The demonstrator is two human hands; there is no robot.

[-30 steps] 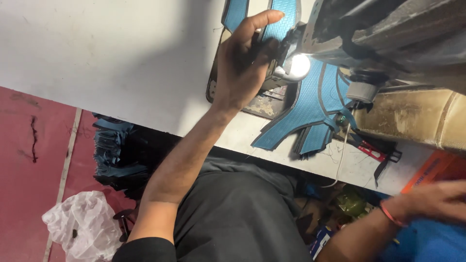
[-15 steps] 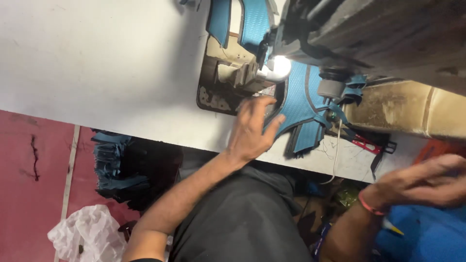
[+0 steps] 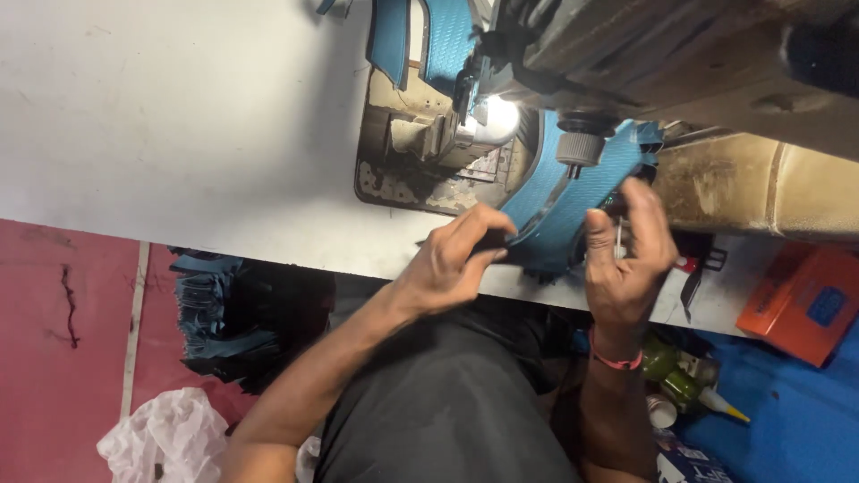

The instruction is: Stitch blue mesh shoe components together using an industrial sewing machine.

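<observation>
Blue textured piece (image 3: 573, 201): a curved strip of ribbed blue material, lying at the near edge of the white desk (image 3: 179, 116), under the head of the sewing machine (image 3: 644, 63) and just beside its small lit lamp (image 3: 497, 116). We hold it with both hands. Our left hand (image 3: 456, 259) has its grip closed on the piece's near left edge, thumb and fingers pinched together on the material. Our right hand (image 3: 626, 255) takes the right side of the same piece, thumb and forefinger curled loosely about it; we cannot tell how firmly that grip closes. A pink band (image 3: 613, 358) sits on the right wrist. Further blue strips (image 3: 420, 36) lie at the far side of the machine bed. To the left, below the desk edge, a stack of dark blue cut pieces (image 3: 215, 309) rests near the red floor (image 3: 63, 349), with a crumpled white plastic bag (image 3: 165, 438) nearer still. To the right, an orange box (image 3: 801, 300) lies just off the desk, above blue sheeting (image 3: 787, 411), and small green bottles (image 3: 671, 371) stand near the right wrist.
</observation>
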